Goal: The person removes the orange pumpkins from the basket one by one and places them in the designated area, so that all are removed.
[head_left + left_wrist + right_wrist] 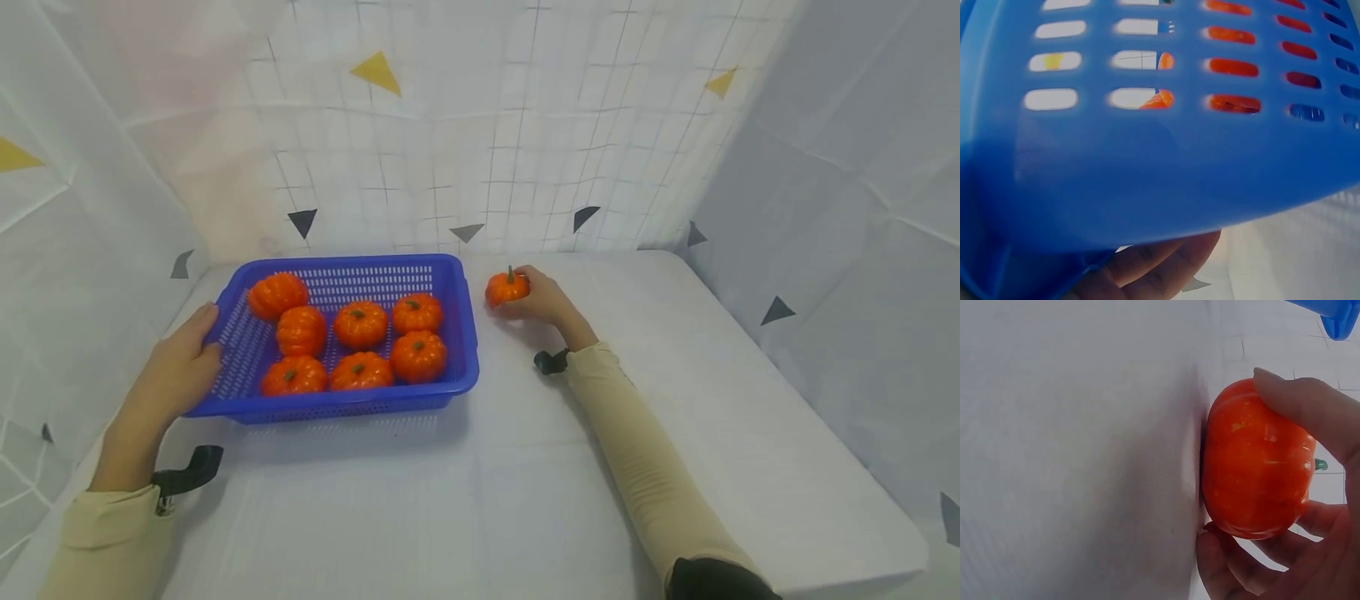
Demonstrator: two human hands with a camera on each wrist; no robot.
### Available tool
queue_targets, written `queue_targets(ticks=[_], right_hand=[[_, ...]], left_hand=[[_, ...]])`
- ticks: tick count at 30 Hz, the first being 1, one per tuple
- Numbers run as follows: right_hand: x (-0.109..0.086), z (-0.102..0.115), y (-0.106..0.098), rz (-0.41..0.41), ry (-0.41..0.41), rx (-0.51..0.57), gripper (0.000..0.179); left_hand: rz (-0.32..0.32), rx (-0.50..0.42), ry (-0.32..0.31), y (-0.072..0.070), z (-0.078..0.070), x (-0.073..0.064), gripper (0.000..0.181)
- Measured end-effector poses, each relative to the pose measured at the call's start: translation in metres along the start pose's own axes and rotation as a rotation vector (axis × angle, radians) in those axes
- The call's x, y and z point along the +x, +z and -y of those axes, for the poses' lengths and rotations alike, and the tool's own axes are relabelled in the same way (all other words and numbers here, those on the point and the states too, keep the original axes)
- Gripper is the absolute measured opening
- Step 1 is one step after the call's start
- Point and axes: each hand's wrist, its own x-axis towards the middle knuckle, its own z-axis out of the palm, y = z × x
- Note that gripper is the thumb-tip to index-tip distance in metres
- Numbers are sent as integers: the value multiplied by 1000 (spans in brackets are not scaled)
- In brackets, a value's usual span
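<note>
A blue plastic basket (pixel 352 408) with slotted walls stands on the left of the table, holding several small orange pumpkins (pixel 361 325). My left hand (pixel 180 362) grips the basket's left rim; in the left wrist view its fingers (pixel 1172 269) curl under the rim beside the slotted wall. Right of the basket, my right hand (pixel 542 298) holds a single small orange pumpkin (pixel 504 288) with a green stem. The right wrist view shows the thumb on one side of this pumpkin (pixel 1260 469) and the fingers around the other, with its base right at the table surface.
The white table (pixel 360 508) has a rounded right side. A white sheet with grid lines and small triangles (pixel 480 125) hangs behind it, and grey-white sheets (pixel 847 208) rise at both sides. Dark wrist mounts (pixel 187 473) stick out near both sleeves.
</note>
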Motion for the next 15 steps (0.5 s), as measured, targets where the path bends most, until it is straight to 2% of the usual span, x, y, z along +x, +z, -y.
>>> queue_targets(ticks=[15], right_hand=[[2,1,1,-30,59,3,91]], left_hand=[[-16,11,10,0,-3,-2,62]])
